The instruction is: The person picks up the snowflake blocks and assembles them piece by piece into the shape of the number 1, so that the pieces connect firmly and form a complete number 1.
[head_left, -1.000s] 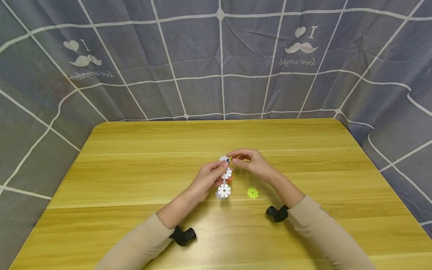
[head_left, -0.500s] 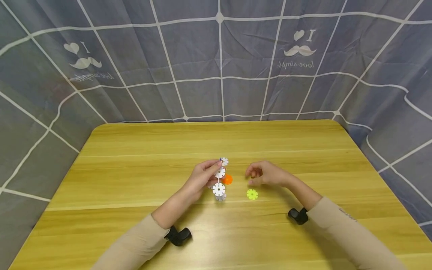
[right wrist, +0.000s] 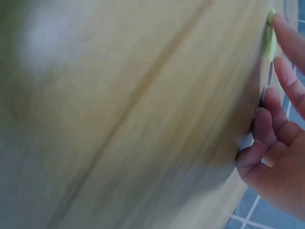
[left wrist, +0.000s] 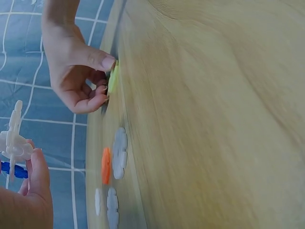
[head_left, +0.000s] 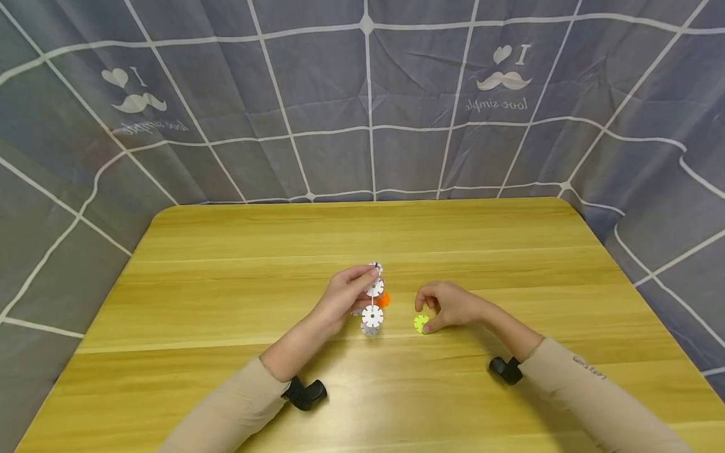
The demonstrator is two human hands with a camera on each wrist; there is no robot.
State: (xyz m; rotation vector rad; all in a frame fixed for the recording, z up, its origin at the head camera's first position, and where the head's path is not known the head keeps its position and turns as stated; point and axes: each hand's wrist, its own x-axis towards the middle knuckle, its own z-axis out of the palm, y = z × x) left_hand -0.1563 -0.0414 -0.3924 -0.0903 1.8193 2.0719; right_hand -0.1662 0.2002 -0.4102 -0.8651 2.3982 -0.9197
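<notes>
Between the thumb and fingers of my left hand (head_left: 347, 290) is a built-up piece of notched white snowflake discs (head_left: 372, 316), held above the table. A blue disc (left wrist: 15, 170) is joined to it, partly hidden by white ones. My right hand (head_left: 453, 304) is down at the tabletop with its fingers bent; thumb and fingertips touch opposite edges of a yellow-green snowflake disc (head_left: 420, 323), which lies flat. In the left wrist view an orange disc (left wrist: 106, 165) lies on the table near several pale discs (left wrist: 120, 152), partly covered by my left hand in the head view.
The wooden table (head_left: 255, 239) reaches back to a grey-blue curtain (head_left: 328, 163) with white grid lines. A black wrist camera (head_left: 306, 394) sits at the left cuff and another black camera (head_left: 505, 370) at the right cuff.
My right hand has left the white piece, moved right and toward me, and come down onto the yellow-green disc. My left hand still holds the white piece, barely shifted.
</notes>
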